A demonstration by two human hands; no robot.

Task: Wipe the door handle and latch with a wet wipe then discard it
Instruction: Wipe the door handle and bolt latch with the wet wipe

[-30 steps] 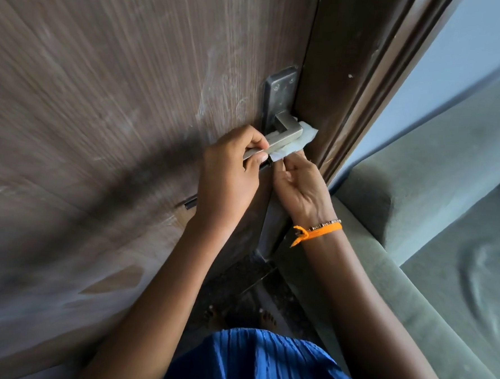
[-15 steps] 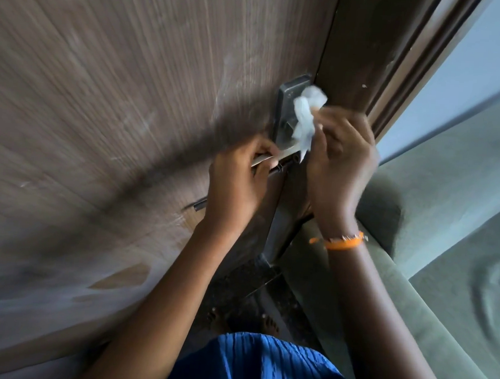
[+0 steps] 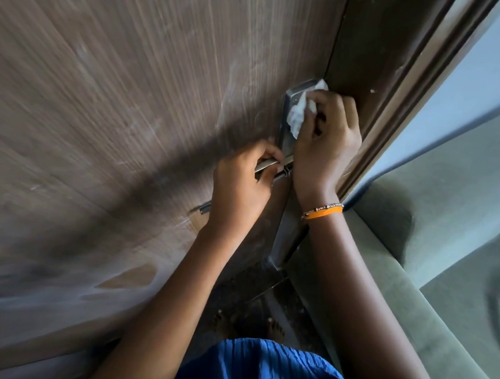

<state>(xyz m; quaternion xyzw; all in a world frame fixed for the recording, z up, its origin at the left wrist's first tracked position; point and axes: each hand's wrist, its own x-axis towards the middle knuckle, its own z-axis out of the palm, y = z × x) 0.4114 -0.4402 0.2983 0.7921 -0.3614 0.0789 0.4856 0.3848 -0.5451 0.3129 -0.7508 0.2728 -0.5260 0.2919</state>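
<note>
A silver lever door handle (image 3: 266,164) sticks out from a metal backplate (image 3: 290,102) on the brown wooden door (image 3: 130,108), close to the door's right edge. My left hand (image 3: 240,188) is closed around the lever's free end. My right hand (image 3: 326,144) presses a crumpled white wet wipe (image 3: 300,110) flat against the upper part of the backplate. The wipe and my fingers cover most of the plate. The latch on the door edge is hidden behind my hands.
The dark wooden door frame (image 3: 396,66) runs up on the right of the handle. A grey-green sofa (image 3: 445,230) stands tight against the frame at the right. Dark speckled floor (image 3: 253,301) and my bare feet show below, under a blue garment (image 3: 261,368).
My right hand has carried the wipe from under the lever up onto the backplate and now presses it flat there. My left hand has kept its hold on the lever.
</note>
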